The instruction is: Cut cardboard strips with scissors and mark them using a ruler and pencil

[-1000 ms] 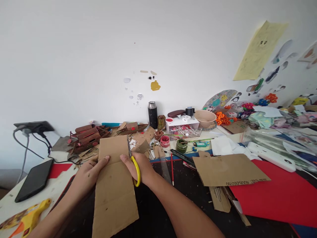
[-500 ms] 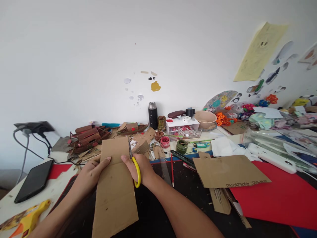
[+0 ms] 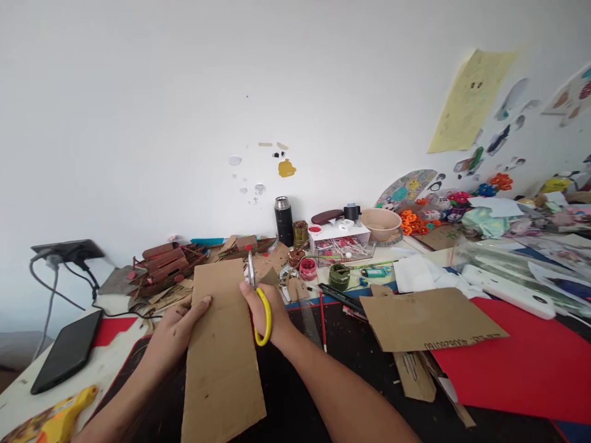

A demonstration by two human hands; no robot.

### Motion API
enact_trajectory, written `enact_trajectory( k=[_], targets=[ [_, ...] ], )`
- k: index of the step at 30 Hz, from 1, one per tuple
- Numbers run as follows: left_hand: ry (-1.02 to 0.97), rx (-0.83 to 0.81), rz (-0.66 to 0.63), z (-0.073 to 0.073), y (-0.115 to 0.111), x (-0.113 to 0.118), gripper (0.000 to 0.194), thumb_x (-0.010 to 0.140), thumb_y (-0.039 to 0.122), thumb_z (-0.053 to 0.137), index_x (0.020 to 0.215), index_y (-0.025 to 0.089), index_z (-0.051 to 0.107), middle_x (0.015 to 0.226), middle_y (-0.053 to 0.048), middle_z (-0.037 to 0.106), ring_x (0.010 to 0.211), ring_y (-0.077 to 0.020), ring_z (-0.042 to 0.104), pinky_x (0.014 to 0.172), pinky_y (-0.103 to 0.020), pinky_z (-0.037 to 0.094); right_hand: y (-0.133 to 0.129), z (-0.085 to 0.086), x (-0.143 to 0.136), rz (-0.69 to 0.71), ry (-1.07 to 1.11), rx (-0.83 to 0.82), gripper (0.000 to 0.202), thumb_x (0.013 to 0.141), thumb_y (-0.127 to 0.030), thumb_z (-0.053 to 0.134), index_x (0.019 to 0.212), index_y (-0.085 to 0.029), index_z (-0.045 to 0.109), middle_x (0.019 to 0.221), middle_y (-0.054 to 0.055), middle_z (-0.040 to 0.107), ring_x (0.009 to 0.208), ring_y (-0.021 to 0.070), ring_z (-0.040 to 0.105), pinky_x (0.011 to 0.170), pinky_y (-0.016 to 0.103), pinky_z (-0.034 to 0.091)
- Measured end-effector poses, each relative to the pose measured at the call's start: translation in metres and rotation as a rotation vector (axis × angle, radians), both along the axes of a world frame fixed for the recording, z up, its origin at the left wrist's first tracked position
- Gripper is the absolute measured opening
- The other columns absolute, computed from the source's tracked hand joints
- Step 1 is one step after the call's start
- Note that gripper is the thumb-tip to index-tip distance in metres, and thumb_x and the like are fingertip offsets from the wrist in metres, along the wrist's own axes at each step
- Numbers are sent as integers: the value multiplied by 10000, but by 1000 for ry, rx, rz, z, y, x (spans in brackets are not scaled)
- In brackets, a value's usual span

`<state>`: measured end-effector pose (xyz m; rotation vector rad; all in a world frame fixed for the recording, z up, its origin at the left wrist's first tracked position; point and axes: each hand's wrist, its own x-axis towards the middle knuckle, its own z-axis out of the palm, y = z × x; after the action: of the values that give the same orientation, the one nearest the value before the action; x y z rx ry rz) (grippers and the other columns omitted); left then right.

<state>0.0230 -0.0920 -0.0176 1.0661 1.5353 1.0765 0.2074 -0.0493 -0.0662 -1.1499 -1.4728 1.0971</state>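
Note:
A long strip of brown cardboard (image 3: 224,357) is held up over the dark mat. My left hand (image 3: 178,332) grips its left edge, thumb on the front and the other fingers behind it. In my right hand (image 3: 270,314) are scissors with a yellow handle (image 3: 263,317). The metal blades (image 3: 250,271) point up and away, along the upper right edge of the cardboard. My right thumb lies close to that edge. Whether the blades touch the cardboard I cannot tell.
To the right lie another cardboard piece (image 3: 429,317) and a red sheet (image 3: 517,363). A red pencil (image 3: 322,320), paint jars (image 3: 339,277) and a black flask (image 3: 283,221) stand or lie ahead. A yellow glue gun (image 3: 69,415) and a black tablet (image 3: 67,351) are left.
The scissors have moved slightly right from the cardboard's edge, and their blades show more clearly. My left hand keeps its hold. The whole view has shifted a little.

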Motion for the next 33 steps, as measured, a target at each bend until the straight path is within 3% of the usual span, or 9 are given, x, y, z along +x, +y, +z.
enact_trajectory(
  k=[7, 13, 17, 20, 24, 26, 29, 33],
  targets=[
    [-118, -52, 141, 0, -8, -1, 638, 613, 631, 886, 1054, 191, 749, 701, -78, 795, 457, -247, 681, 428, -312, 511, 5, 1, 7, 62, 99, -45, 625, 959, -764, 488, 654, -219, 478, 614, -27, 484, 642, 152, 436, 607, 283, 338],
    [-94, -22, 78, -1, -6, -7, 597, 667, 656, 860, 1001, 172, 759, 699, -97, 789, 515, -269, 703, 474, -333, 537, -8, 11, 2, 265, 222, -112, 596, 844, -768, 672, 719, -206, 518, 683, -31, 513, 673, 148, 455, 615, 271, 377],
    [-83, 31, 50, -9, -12, -2, 610, 728, 692, 823, 1035, 168, 761, 751, -94, 796, 544, -250, 689, 524, -333, 543, -8, 6, 2, 257, 208, -123, 524, 834, -702, 703, 756, -198, 583, 715, 1, 598, 716, 182, 549, 643, 282, 432],
    [62, 98, -33, -10, -14, -8, 625, 812, 763, 710, 1020, 176, 762, 782, -91, 792, 630, -258, 700, 587, -334, 548, -5, 5, 5, 206, 219, -121, 485, 829, -671, 699, 787, -198, 602, 735, 16, 635, 727, 200, 581, 646, 293, 454],
    [445, 138, -129, 2, -5, -55, 601, 843, 754, 650, 1056, 196, 723, 639, -17, 715, 526, -208, 585, 538, -294, 442, 1, 11, 12, 60, 320, -195, 477, 809, -670, 690, 731, -217, 564, 677, 20, 622, 664, 211, 584, 605, 309, 451],
    [675, 159, 50, 13, 1, -93, 578, 798, 743, 681, 1025, 212, 694, 723, -18, 750, 626, -216, 637, 621, -285, 465, 3, 14, 14, -2, 420, -230, 457, 781, -652, 716, 737, -222, 567, 677, 22, 635, 649, 218, 602, 613, 320, 474],
    [807, 100, 215, 30, 6, -148, 461, 779, 611, 761, 972, 214, 632, 837, -43, 762, 852, -265, 676, 739, -284, 453, 4, 15, 16, -36, 486, -251, 450, 747, -643, 737, 738, -226, 568, 671, 18, 637, 639, 226, 621, 616, 328, 496],
    [907, -64, 296, 37, 5, -195, 468, 690, 532, 861, 816, 244, 514, 808, -57, 726, 940, -330, 681, 740, -292, 415, 3, 14, 15, -45, 343, -190, 449, 786, -641, 702, 705, -225, 555, 672, 19, 618, 663, 220, 613, 598, 310, 463]
  ],
)
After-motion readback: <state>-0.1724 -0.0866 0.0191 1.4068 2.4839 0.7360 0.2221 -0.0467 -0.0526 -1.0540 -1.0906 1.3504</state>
